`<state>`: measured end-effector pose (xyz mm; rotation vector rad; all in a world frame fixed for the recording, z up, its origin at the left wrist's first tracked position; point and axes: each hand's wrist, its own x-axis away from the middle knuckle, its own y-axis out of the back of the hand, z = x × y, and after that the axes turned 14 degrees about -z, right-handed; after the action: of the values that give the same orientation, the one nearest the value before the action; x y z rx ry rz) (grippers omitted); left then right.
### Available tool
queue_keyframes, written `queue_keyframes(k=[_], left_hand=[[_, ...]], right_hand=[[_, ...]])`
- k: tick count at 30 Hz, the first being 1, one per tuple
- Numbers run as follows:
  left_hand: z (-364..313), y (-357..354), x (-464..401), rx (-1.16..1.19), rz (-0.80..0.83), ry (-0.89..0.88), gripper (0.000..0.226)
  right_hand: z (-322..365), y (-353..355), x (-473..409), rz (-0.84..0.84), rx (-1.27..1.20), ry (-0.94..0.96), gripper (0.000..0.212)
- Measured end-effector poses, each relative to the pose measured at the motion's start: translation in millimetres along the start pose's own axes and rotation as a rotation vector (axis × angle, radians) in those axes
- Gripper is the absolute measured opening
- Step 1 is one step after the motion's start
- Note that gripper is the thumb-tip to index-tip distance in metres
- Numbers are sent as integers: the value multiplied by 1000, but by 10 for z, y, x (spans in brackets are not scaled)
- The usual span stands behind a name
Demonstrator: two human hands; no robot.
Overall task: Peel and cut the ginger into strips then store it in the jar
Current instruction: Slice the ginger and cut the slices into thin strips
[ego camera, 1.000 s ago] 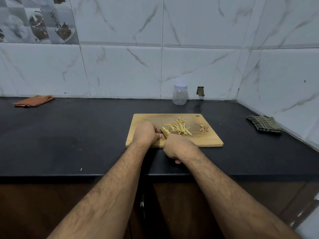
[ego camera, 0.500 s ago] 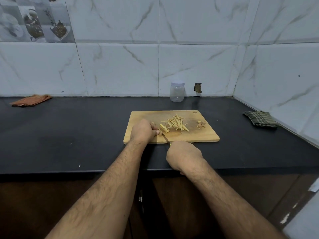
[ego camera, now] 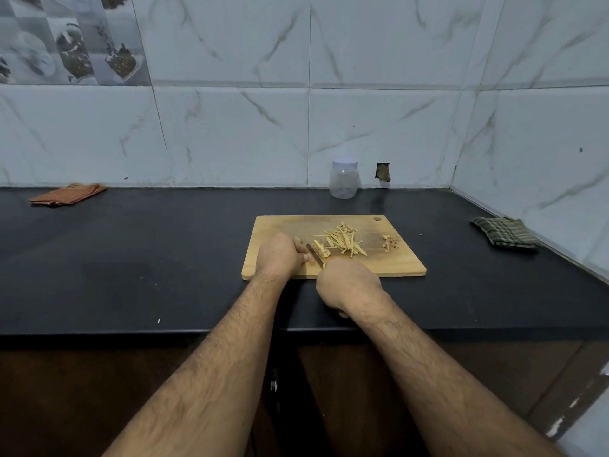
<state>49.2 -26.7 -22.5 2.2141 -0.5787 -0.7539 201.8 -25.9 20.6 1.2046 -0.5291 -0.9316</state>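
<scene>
A wooden cutting board (ego camera: pixel 405 263) lies on the black counter. A pile of pale ginger strips (ego camera: pixel 344 240) sits on its middle. Left of the pile is a small uncut ginger piece (ego camera: pixel 321 250). My left hand (ego camera: pixel 280 255) is curled beside it, its fingertips holding the piece down. My right hand (ego camera: pixel 347 285) grips a knife (ego camera: pixel 314 253) whose blade lies against the piece's left side. A few brown peel scraps (ego camera: pixel 390 243) lie on the board's right part. A clear plastic jar (ego camera: pixel 343 178) with a white lid stands at the wall behind the board.
An orange cloth (ego camera: pixel 67 193) lies at the counter's far left. A green checked cloth (ego camera: pixel 504 232) lies at the right near the corner wall. The counter's front edge runs just below my right wrist.
My right hand has drawn the knife back towards me and then pushed it forward onto the ginger piece again. My left hand stays on the piece.
</scene>
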Motion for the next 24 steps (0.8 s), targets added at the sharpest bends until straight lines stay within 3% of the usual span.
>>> queue_keyframes(k=[4,18,24], left_hand=[[-6,-5,6,4,-16,11,23],[-11,-13,13,-9,-26,16,22],[-2,-27,2,2,-28,35,20]], right_hand=[[23,-13,-21,13,11,2,24],[18,-60,-59,28,21,-18,15],[86,-70,-137,58,28,-9,20]])
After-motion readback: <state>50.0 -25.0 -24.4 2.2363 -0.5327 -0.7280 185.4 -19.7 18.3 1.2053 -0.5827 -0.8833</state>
